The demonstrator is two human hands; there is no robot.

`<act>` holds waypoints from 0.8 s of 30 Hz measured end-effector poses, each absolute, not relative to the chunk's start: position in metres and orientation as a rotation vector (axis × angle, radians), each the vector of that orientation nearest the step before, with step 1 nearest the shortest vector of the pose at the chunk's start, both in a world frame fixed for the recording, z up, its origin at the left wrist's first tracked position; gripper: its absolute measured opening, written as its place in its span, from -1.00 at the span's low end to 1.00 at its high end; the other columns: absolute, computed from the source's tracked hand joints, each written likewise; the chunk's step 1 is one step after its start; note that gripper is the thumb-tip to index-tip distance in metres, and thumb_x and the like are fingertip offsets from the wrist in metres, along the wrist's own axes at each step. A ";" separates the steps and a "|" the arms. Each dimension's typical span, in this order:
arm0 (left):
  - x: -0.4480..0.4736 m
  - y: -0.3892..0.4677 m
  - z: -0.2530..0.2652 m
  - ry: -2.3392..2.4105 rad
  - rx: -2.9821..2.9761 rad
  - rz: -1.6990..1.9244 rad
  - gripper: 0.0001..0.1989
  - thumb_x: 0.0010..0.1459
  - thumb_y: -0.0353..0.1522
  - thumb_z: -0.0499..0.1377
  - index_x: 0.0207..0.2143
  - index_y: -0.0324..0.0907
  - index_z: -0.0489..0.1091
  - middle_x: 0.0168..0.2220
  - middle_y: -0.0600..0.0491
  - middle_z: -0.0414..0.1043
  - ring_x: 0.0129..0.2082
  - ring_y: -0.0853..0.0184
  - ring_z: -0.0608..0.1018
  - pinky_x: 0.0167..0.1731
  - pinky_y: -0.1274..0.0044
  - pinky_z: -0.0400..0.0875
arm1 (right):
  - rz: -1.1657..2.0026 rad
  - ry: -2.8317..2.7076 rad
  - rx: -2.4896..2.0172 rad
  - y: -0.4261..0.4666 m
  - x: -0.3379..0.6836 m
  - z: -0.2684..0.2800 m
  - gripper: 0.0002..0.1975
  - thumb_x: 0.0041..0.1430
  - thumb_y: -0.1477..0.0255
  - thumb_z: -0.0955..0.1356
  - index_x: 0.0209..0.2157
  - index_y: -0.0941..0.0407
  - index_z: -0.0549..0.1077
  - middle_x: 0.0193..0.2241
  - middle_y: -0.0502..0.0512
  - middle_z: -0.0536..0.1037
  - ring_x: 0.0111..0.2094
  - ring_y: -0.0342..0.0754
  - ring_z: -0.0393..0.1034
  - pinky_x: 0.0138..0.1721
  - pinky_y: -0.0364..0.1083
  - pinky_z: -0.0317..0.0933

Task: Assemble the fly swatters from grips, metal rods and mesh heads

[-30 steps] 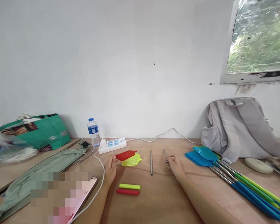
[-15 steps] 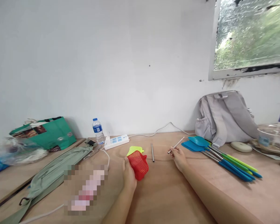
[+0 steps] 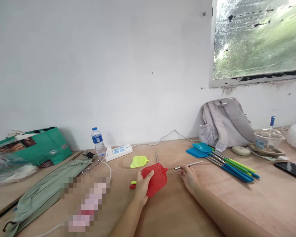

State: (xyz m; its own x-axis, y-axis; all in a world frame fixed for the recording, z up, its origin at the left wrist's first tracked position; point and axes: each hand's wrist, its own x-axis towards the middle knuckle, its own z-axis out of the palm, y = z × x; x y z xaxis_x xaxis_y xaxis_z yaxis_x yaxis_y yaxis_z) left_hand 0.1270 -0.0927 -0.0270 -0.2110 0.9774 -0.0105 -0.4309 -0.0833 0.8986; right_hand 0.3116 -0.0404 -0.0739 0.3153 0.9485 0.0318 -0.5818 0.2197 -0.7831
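In my left hand [image 3: 142, 189] is a red mesh fly swatter head [image 3: 156, 182], pinched at its left edge with the thumb on its face; its short neck points right. My right hand [image 3: 189, 177] pinches a thin silver metal rod [image 3: 193, 163], lying nearly level, its thicker end toward the swatter head and a gap between them. A yellow-green swatter head [image 3: 138, 161] lies flat on the table. Another metal tube [image 3: 157, 157] lies behind the red head, which partly covers it. A green grip end [image 3: 133, 182] and a red grip end [image 3: 132, 186] show beside my left hand.
Blue fly swatters [image 3: 203, 148] with blue and green handles lie piled at right, before a grey backpack [image 3: 224, 123]. A power strip [image 3: 119, 152] and water bottle [image 3: 98, 141] stand near the wall. A phone [image 3: 292, 170] lies far right, a green bag [image 3: 48, 148] left.
My left hand has turned the red swatter head so its neck points right toward the rod. My right hand has tipped the rod nearly level. The view has shifted right.
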 end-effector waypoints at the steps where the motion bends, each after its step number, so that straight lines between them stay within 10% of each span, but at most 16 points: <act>1: 0.127 -0.093 -0.027 0.989 0.795 1.576 -0.56 -0.24 -0.33 0.33 -0.35 -0.14 0.15 -0.41 0.09 0.43 -0.49 0.40 0.50 -0.45 0.54 0.41 | 1.176 -0.554 -0.742 -0.042 0.311 -0.073 -0.82 -0.27 0.43 0.41 -0.60 0.09 0.30 -0.63 -0.05 0.44 -0.58 -0.15 0.34 -0.56 -0.17 0.24; 24: 0.121 -0.097 -0.023 1.066 0.778 1.535 -0.53 -0.27 -0.37 0.34 -0.27 -0.17 0.22 -0.34 0.01 0.46 -0.36 0.32 0.52 -0.32 0.52 0.42 | 1.502 -0.717 -0.600 -0.074 0.302 -0.040 -0.80 -0.28 0.44 0.46 -0.56 0.13 0.38 -0.59 -0.05 0.44 -0.52 -0.13 0.37 -0.43 -0.15 0.23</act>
State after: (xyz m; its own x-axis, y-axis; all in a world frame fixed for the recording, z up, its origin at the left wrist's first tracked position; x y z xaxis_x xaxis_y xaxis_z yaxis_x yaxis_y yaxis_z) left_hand 0.1209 -0.0966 -0.0230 -0.2252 0.9728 -0.0541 -0.3905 -0.0392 0.9198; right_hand 0.3018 -0.0744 -0.0400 -0.0598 0.9968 0.0526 -0.6681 -0.0008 -0.7441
